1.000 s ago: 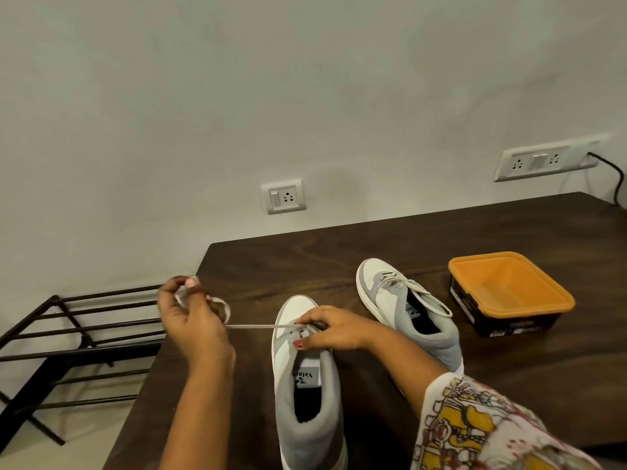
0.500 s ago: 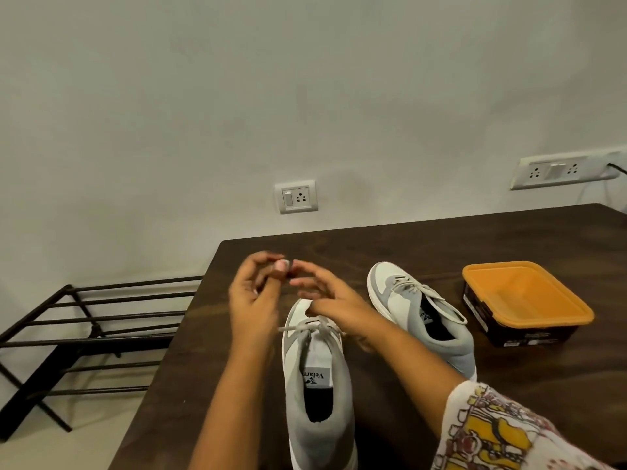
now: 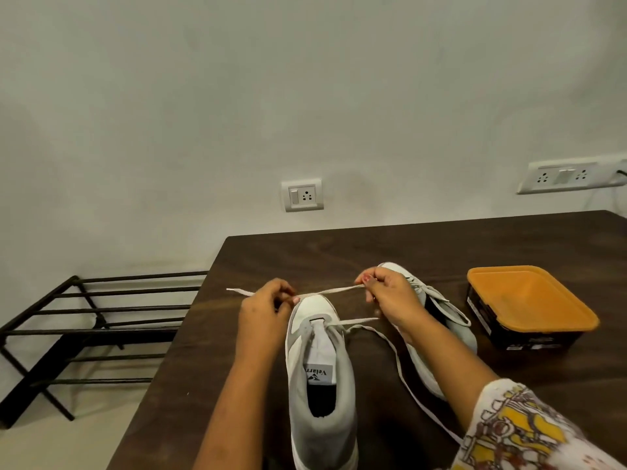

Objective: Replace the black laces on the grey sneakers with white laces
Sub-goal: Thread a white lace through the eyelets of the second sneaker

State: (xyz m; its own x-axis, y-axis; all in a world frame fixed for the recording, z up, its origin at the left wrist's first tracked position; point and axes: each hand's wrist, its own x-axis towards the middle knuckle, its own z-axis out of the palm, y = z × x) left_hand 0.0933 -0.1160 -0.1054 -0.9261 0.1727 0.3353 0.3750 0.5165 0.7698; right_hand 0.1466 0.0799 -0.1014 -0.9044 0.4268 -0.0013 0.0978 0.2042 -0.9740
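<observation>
- The near sneaker (image 3: 319,385) stands near the table's (image 3: 339,252) left edge, its heel cut off by the frame's bottom; bare dark wood lies open behind both shoes.
- The far sneaker (image 3: 453,322) is partly hidden behind the right hand (image 3: 390,296) and forearm; only its toe and laced side show.
- The white lace (image 3: 334,291) is flat and drawn taut above the near toe; the left hand (image 3: 263,312) pinches one end, the right hand pinches the other; a slack strand trails from the front eyelets toward the patterned sleeve (image 3: 515,429).
</observation>
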